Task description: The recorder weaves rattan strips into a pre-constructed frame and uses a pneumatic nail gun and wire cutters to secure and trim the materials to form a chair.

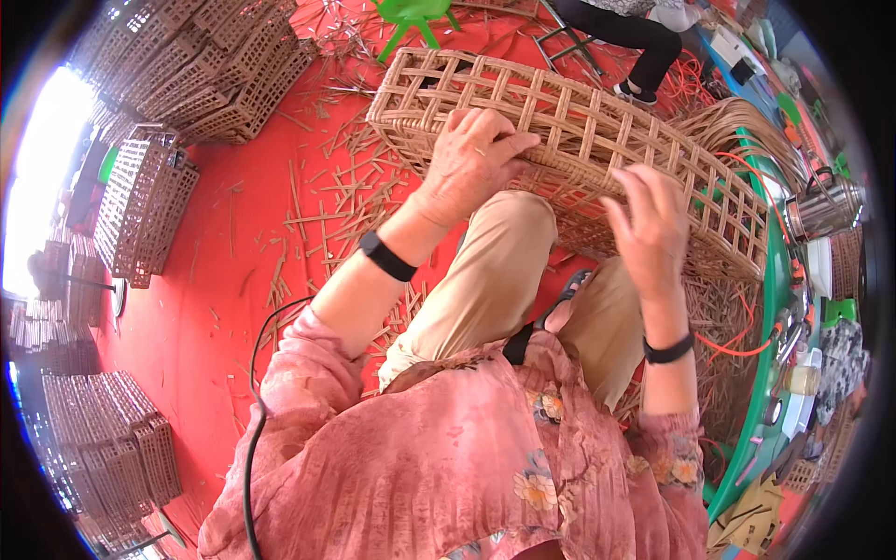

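A long tan wicker basket [571,140] with open lattice walls lies across in front of my knees, tilted. Its left end is farther from me than its right end. My left hand [474,157] is closed on the near edge of the weave, with thumb and fingers bent around it. Close to the right part of the basket is my right hand [651,217], its fingers curved and apart and slightly blurred. Nothing shows between those fingers. Whether its fingertips touch the weave, I cannot tell.
Loose cane scraps [350,196] litter the red floor [210,308]. Stacked baskets [201,79] stand at left, and a green stool [413,13] at the back. A green-edged table [761,397] with tools is at right. Another person's leg [644,47] shows behind the basket.
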Tool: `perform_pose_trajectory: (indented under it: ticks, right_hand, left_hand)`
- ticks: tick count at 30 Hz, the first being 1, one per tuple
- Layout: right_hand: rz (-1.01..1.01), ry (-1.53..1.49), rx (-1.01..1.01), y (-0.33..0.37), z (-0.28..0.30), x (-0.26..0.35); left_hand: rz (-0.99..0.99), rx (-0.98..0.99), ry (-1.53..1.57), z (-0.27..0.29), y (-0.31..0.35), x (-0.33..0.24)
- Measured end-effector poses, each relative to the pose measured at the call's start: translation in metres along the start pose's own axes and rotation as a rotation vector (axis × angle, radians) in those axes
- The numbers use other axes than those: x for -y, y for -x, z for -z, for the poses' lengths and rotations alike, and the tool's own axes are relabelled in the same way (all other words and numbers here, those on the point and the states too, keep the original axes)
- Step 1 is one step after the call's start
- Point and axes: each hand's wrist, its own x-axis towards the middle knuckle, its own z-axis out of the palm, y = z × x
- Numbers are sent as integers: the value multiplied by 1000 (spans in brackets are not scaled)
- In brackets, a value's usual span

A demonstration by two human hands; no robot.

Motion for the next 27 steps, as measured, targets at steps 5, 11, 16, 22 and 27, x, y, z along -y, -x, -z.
perform_pose_trajectory:
  ticks: [5,11,16,22,27]
  right_hand:
    - [47,-63,47,-18,-30,19]
    - [77,-125,48,-48,-57,40]
    - [167,-34,-24,-58,-80,53]
    - [178,28,-48,-58,-89,61]
    - [203,7,-106,-57,-96,61]
  left_hand:
    - [51,-26,-24,30,3,28]
    - [125,159,84,42,2,44]
    - [42,109,110,44,6,48]
    - [37,3,92,35,13,46]
    - [15,4,38,35,19,47]
